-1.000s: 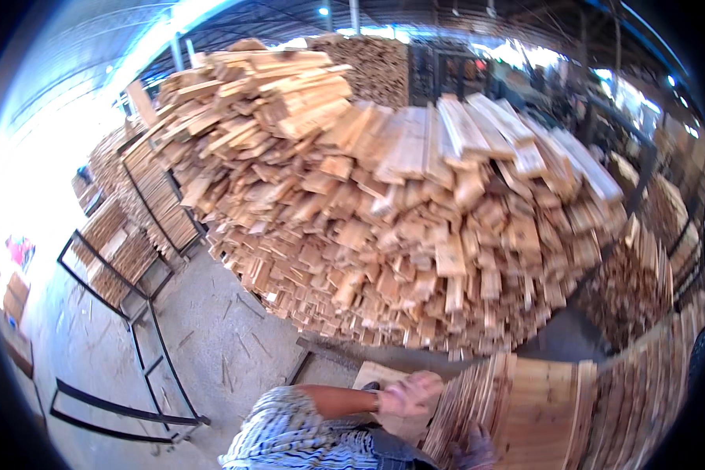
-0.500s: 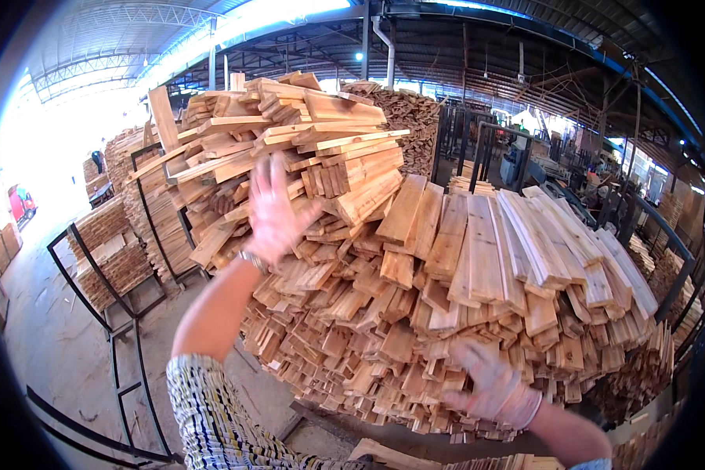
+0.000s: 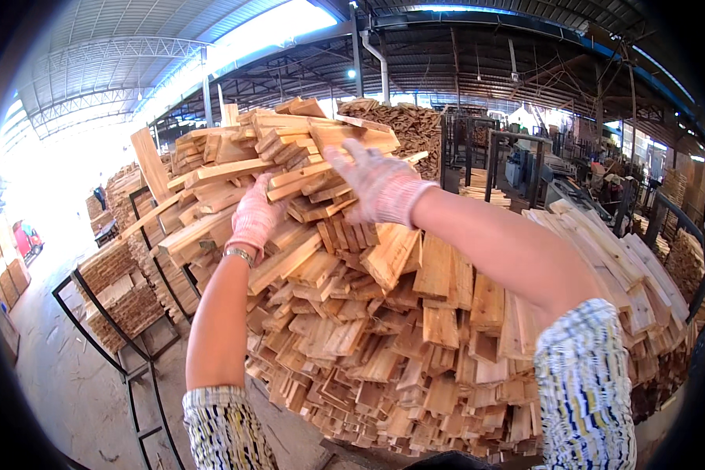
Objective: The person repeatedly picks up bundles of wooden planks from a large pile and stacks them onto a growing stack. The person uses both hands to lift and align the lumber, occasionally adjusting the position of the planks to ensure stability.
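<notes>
A tall, uneven pile of sawn wooden boards (image 3: 321,270) fills the middle of the head view, with many cut ends facing me. My left hand (image 3: 256,215), in a pale pinkish work glove, is closed at the left side of several short boards (image 3: 298,182) near the top; its fingertips are partly hidden behind the wood. Across from it, my right hand (image 3: 380,184), also gloved, lies over the right side of these boards. Its fingers are spread and slightly blurred, with the thumb lower down by the board ends.
Paler boards (image 3: 595,251) lie fanned out on the right. Black metal frames (image 3: 106,313) stand on the concrete floor (image 3: 47,376) at left, near stacked lumber (image 3: 117,298). Another wood heap (image 3: 415,129) rises behind the pile. A red vehicle (image 3: 30,239) is far left.
My right hand has swung up and left from the lower front of the pile to the upper boards. My left hand has come down slightly and closed at the boards' side. The view has shifted.
</notes>
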A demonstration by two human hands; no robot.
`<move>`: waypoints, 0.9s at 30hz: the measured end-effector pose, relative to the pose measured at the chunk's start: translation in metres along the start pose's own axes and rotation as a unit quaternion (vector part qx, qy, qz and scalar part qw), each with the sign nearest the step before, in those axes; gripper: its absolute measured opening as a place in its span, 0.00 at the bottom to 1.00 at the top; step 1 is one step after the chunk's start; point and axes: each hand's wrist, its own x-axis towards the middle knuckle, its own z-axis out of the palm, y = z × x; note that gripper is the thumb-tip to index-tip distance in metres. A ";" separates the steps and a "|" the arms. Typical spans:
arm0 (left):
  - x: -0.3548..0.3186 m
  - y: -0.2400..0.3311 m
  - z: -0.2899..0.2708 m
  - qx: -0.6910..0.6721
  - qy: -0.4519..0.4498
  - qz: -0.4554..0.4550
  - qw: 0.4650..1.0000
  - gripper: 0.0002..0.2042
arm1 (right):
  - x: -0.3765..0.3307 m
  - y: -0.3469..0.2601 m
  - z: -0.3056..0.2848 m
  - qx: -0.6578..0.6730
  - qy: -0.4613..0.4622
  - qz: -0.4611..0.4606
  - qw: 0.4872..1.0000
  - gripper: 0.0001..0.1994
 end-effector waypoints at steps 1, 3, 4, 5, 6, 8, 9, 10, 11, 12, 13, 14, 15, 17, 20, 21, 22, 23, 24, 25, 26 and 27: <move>0.001 -0.003 0.005 0.005 0.031 0.021 0.999 0.32 | 0.015 -0.004 0.001 -0.021 0.011 -0.007 1.000 0.47; 0.002 0.000 0.011 0.001 0.053 0.034 0.998 0.32 | 0.037 -0.010 0.003 0.033 -0.041 0.000 0.999 0.46; -0.001 0.011 0.010 -0.009 0.042 0.027 0.999 0.32 | 0.044 -0.008 0.005 0.057 -0.071 0.006 0.996 0.45; -0.002 0.019 0.012 -0.021 0.030 0.020 0.999 0.32 | 0.051 -0.002 0.006 0.031 -0.075 -0.025 0.996 0.42; -0.003 0.017 0.008 -0.027 0.034 0.025 0.999 0.32 | 0.055 -0.004 0.008 0.039 -0.067 -0.035 0.996 0.39; -0.002 0.008 0.002 -0.043 0.040 0.035 0.998 0.32 | 0.058 -0.006 0.011 0.051 -0.051 -0.051 0.996 0.35; -0.002 0.003 0.000 -0.039 0.038 0.018 0.998 0.32 | 0.056 -0.010 0.014 0.042 -0.019 -0.060 0.997 0.28; -0.001 0.006 0.004 -0.039 0.039 0.019 0.998 0.31 | 0.057 -0.006 0.019 0.026 -0.017 -0.063 0.998 0.26; -0.002 0.008 0.008 -0.038 0.040 0.019 0.998 0.30 | 0.059 -0.002 0.028 0.011 -0.015 -0.066 0.998 0.24; -0.006 0.009 0.007 -0.035 0.046 0.015 0.998 0.29 | 0.058 -0.003 0.028 -0.002 -0.011 -0.074 0.997 0.23; -0.011 0.016 0.005 -0.028 0.043 0.002 0.999 0.28 | 0.053 -0.005 0.027 0.023 -0.029 -0.062 0.997 0.19; -0.012 0.021 0.005 -0.022 0.032 -0.001 0.999 0.29 | 0.048 -0.004 0.026 0.027 -0.022 -0.044 0.998 0.18; -0.013 0.020 0.006 -0.023 0.028 0.005 0.999 0.29 | 0.046 -0.006 0.029 0.034 -0.018 -0.030 0.999 0.17; -0.015 0.023 0.003 -0.022 0.035 0.039 0.998 0.30 | 0.038 0.003 0.025 0.054 -0.001 -0.031 0.998 0.16; -0.049 0.068 -0.002 -0.008 0.058 0.096 0.994 0.31 | 0.013 0.039 0.020 0.116 -0.023 -0.043 0.992 0.22; -0.058 0.083 -0.011 0.021 0.081 0.136 0.987 0.29 | 0.000 0.052 0.015 0.135 0.037 -0.062 0.988 0.22; -0.071 0.109 -0.007 0.028 0.039 0.140 0.989 0.25 | -0.025 0.062 0.007 0.133 0.014 -0.043 0.990 0.23; -0.091 0.135 -0.010 0.033 0.040 0.174 0.983 0.23 | -0.045 0.084 0.010 0.200 0.014 -0.057 0.978 0.23; -0.108 0.153 -0.010 0.086 0.044 0.210 0.973 0.22 | -0.068 0.090 0.010 0.182 0.038 -0.083 0.979 0.21; -0.132 0.175 -0.020 0.140 0.029 0.230 0.963 0.24 | -0.096 0.094 0.008 0.161 0.063 -0.104 0.979 0.19; -0.158 0.194 -0.020 0.185 0.007 0.250 0.950 0.25 | -0.125 0.102 0.008 0.138 0.078 -0.119 0.980 0.17; -0.175 0.205 -0.006 0.118 -0.006 0.273 0.955 0.25 | -0.153 0.117 0.010 0.116 0.109 -0.136 0.978 0.16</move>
